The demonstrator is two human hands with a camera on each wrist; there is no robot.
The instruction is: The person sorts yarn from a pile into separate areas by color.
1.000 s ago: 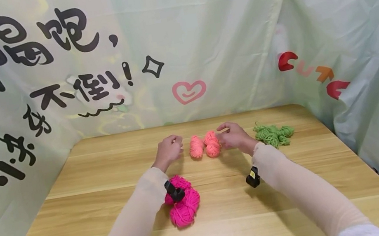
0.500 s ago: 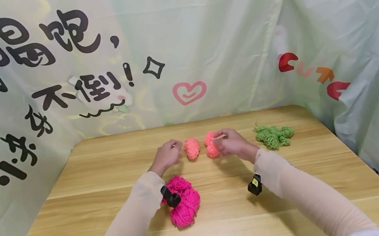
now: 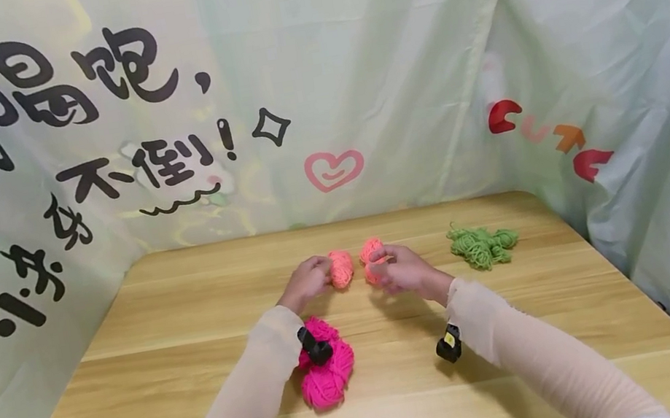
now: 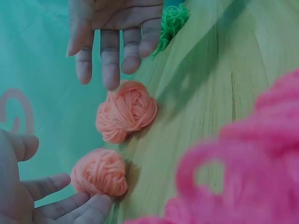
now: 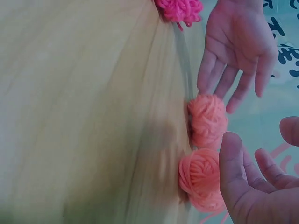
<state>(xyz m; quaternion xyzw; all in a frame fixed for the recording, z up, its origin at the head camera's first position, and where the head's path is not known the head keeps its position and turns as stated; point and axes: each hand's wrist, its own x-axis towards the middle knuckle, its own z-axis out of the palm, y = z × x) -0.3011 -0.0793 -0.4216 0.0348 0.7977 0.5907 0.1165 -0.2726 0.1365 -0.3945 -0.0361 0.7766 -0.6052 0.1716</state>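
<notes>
A plump oval skein of coral-pink yarn point(image 3: 341, 269) lay immediately right of the person's left hand point(image 3: 308, 280), towards the far edge of the wood-grain table point(image 3: 407, 404), long axis running near to far. That hand was the nearer; its fingers were extended and slack, tips seemingly against the yarn, pinching nothing. A second skein, coral-pink and waisted point(image 3: 371, 249), lay right of the first, a gap between, axis likewise near-far. The right hand point(image 3: 405, 271) hung at its right and near side, fingers spread, loosely bent; contact I could not tell. Counts: coral skeins, two; tangled green yarn heap point(image 3: 481, 246), one, far right; hot-pink yarn bundle point(image 3: 330, 380), one, nearer, partly hidden.
</notes>
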